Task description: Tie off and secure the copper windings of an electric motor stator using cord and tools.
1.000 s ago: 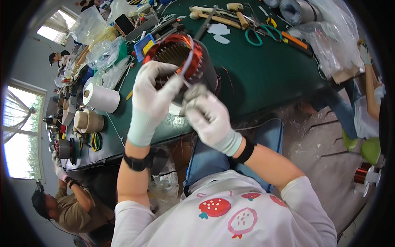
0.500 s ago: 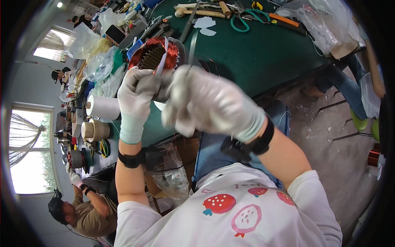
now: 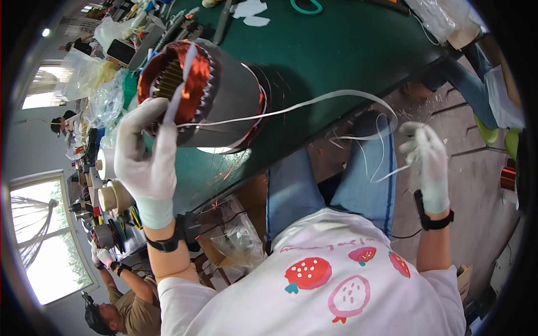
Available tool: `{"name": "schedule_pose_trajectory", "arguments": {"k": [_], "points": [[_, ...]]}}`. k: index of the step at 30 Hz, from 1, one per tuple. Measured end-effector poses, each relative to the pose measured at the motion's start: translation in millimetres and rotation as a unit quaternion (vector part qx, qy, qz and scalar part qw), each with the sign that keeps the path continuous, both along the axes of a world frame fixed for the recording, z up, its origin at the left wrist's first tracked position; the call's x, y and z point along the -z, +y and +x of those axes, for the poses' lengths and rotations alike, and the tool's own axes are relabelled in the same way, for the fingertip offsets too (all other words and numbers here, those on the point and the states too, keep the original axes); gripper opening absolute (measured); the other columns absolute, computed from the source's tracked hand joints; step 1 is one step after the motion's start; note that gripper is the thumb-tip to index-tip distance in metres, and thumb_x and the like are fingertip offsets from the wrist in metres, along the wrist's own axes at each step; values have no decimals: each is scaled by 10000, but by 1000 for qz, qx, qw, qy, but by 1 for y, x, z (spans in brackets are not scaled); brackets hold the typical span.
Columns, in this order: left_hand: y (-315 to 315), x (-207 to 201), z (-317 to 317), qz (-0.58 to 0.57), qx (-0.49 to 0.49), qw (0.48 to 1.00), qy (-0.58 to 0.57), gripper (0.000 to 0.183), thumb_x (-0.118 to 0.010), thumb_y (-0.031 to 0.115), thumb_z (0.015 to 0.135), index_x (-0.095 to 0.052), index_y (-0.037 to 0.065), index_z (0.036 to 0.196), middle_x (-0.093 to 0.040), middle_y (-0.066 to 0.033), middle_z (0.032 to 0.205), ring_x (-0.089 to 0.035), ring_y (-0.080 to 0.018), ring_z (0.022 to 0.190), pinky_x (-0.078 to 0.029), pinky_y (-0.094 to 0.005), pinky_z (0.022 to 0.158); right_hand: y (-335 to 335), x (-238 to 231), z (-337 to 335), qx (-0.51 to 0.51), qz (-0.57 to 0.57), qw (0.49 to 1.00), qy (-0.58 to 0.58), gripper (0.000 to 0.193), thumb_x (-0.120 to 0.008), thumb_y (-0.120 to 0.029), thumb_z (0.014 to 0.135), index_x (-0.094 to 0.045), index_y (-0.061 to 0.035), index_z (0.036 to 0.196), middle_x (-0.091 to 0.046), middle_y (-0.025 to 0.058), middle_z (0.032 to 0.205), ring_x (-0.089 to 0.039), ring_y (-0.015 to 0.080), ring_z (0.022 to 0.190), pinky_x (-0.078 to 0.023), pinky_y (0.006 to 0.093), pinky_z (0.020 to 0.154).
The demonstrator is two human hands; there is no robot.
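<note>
Right hand (image 3: 428,159) is grasping tail of white cord (image 3: 346,92); blur is obscuring exact pinch. Cord is looping through air above knees, vanishing near left thumb. Left hand (image 3: 147,154) is curling around rim of copper coil (image 3: 197,95), fingertips partly hidden; cannot tell whether gripping pale strip (image 3: 189,59). Grey stator (image 3: 230,89) bearing coil is lying sideways on green bench (image 3: 336,56). Beyond, top edge is cutting off teal loop handle (image 3: 309,13).
</note>
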State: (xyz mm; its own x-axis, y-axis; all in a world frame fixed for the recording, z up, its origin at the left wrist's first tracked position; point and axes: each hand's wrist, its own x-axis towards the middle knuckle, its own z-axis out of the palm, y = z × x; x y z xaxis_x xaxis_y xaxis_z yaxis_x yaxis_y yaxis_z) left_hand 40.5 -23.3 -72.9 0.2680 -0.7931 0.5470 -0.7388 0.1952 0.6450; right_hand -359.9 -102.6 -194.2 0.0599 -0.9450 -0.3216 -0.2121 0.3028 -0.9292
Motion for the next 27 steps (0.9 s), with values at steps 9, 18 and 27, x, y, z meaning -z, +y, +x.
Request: {"name": "schedule_pose_trajectory", "arguments": {"k": [9, 18, 27], "points": [[-5, 17, 7, -76, -37, 973, -217, 214, -718, -90, 846, -726, -38, 1054, -718, -114, 1043, -660, -188, 970, -508, -302, 900, 28, -44, 73, -184, 101, 965, -157, 318, -512, -248, 1051, -703, -7, 1129, -632, 3, 708, -537, 26, 542, -412, 158, 486], [-6, 14, 0, -113, -27, 967, -227, 188, -736, -47, 834, -750, -27, 1020, -739, -117, 1015, -685, -227, 954, -522, -327, 893, 41, -66, 160, -448, 270, 814, -251, 334, -559, -241, 1028, -665, -17, 1250, -605, 5, 720, -512, 33, 544, -417, 205, 509], [-10, -28, 10, 81, 51, 995, 20, 253, -564, 108, 1015, -691, -27, 1188, -742, -78, 1034, -677, -113, 960, -518, -239, 854, 14, -111, 191, -411, 192, 847, -276, 355, -559, -242, 995, -663, 57, 1155, -577, 10, 711, -461, 49, 488, -330, 221, 418]]}}
